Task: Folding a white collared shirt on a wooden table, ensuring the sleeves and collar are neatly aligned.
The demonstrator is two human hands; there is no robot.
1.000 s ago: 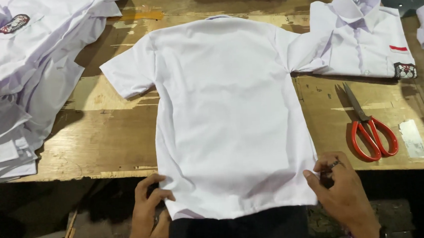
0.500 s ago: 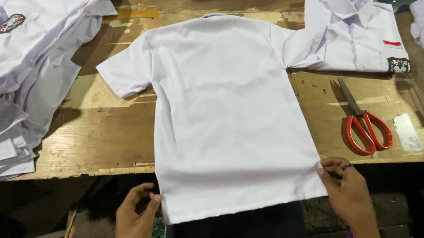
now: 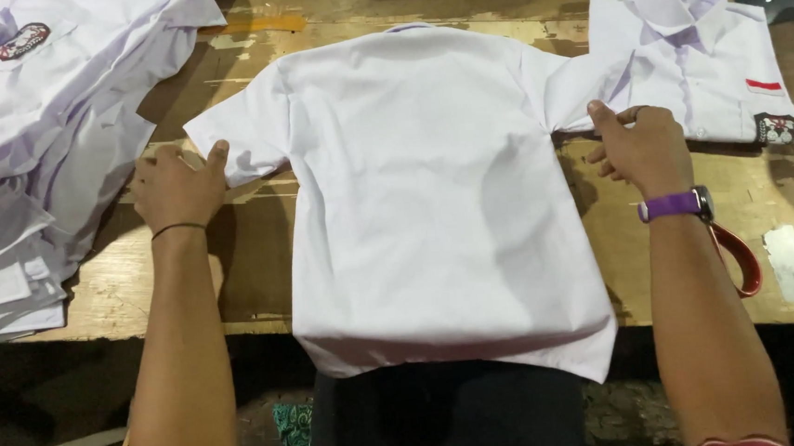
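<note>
1. Worn wooden table (image 3: 187,284) carries the work; the white short-sleeved shirt (image 3: 432,193) lies flat on it, back side up, at the centre, with its hem hanging over the near edge.
2. Change from half a second ago: both hands have left the hem corners and moved far, out to the sleeves.
3. Left hand (image 3: 175,184): fingers curled, thumb touching the cuff of the left sleeve; whether it actually pinches the cloth cannot be told. Thin dark band on the wrist.
4. Right hand (image 3: 638,146): rests at the right sleeve near the armpit seam, fingers bent on the cloth; grasp not clear. Purple watch (image 3: 675,203) on the wrist.
5. Shirt appearance: plain white, smooth, few creases, sleeves spread outward, collar at the far end.
6. Surroundings: stack of white shirts (image 3: 37,136) at left; folded shirt with red strip and badge (image 3: 702,62) at far right; red scissors handle (image 3: 740,260) partly hidden by the right forearm.
</note>
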